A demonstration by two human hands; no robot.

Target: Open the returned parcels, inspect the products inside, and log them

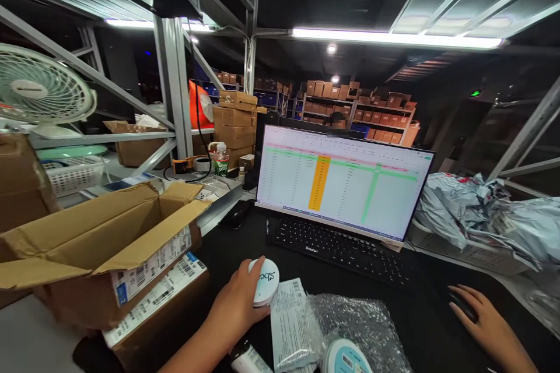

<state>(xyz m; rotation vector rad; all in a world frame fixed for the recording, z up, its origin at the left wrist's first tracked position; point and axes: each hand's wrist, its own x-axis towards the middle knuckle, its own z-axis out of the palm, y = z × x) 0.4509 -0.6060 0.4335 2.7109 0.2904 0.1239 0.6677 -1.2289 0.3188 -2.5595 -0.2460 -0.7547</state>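
Observation:
My left hand (238,294) is closed round a white round tub (268,280) with black lettering on its lid, held low over the black desk mat. Just right of it lies a white printed packet (289,320), beside a clear bubble-wrap pouch (354,326). A dark bottle with a white label (251,356) lies below my left wrist. At the bottom edge a round tub with a blue-and-white lid (347,356) is partly cut off. On the right, my right hand (487,317) rests over a black computer mouse (464,306), fingers curved round it.
A monitor (341,180) showing a spreadsheet stands behind a black keyboard (336,250). To the left, an open cardboard box (87,297) sits on another box (157,315). A basket (472,250) of plastic bags is at right, a fan (44,90) at far left.

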